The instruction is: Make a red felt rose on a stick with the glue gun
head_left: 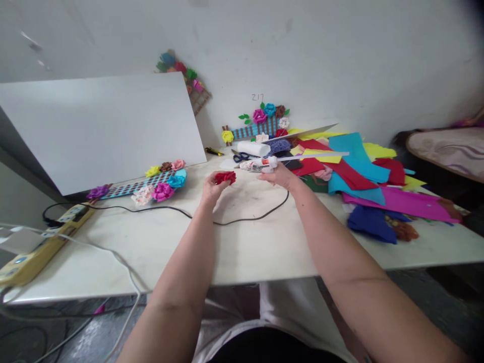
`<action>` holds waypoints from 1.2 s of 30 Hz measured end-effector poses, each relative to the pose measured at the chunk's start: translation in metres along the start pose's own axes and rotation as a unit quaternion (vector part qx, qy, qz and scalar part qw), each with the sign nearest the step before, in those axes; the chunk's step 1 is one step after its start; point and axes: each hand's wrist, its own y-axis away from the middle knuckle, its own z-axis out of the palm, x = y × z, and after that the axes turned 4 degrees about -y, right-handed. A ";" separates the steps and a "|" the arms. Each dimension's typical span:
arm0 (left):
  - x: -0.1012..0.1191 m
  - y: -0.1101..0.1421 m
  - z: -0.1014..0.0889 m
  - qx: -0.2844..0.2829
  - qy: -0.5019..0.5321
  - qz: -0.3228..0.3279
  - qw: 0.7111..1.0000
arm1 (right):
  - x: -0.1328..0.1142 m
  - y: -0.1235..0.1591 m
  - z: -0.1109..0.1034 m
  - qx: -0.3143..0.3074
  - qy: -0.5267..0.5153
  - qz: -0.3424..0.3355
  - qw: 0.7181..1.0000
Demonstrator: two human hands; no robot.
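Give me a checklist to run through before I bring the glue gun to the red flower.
1. Red flower held in the left hand: ok.
2. Glue gun held in the right hand: ok.
3. Black cord reaching the power strip: ok.
4. Cord clear of the arms: not ok, it passes beneath the left forearm.
5. Gun hot enough: cannot tell, heat does not show.
6. Gluing spot on the flower facing the nozzle: cannot tell, too small to make out.
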 end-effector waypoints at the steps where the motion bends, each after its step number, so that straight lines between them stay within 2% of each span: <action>1: 0.000 0.000 0.000 0.003 0.015 -0.003 1.000 | 0.001 0.000 0.000 0.005 -0.015 -0.004 1.000; 8: 0.003 0.000 -0.002 0.007 0.086 -0.023 0.996 | 0.008 0.000 0.003 0.021 -0.073 -0.033 0.997; 15: 0.001 0.000 -0.005 -0.008 0.109 -0.053 0.993 | 0.013 -0.002 0.007 0.048 -0.089 -0.034 0.994; 19: 0.001 0.000 -0.005 -0.002 0.120 -0.058 0.991 | 0.017 -0.005 0.008 0.100 -0.020 0.012 0.995; 23: 0.000 -0.001 -0.005 0.000 0.131 -0.060 0.990 | 0.022 -0.007 0.008 0.144 0.136 0.024 0.980; 25: 0.000 -0.001 -0.006 0.003 0.138 -0.064 0.988 | 0.023 -0.007 0.008 0.122 0.237 0.037 0.963; 28: 0.000 -0.002 -0.007 0.006 0.150 -0.067 0.986 | 0.022 -0.006 0.011 0.053 0.355 0.064 0.931; 32: 0.004 -0.001 -0.005 -0.004 0.167 -0.057 0.984 | 0.023 -0.004 0.021 -0.028 0.423 0.033 0.905; 36: 0.009 0.001 -0.004 -0.010 0.170 -0.059 0.984 | 0.022 -0.002 0.033 -0.081 0.466 -0.003 0.881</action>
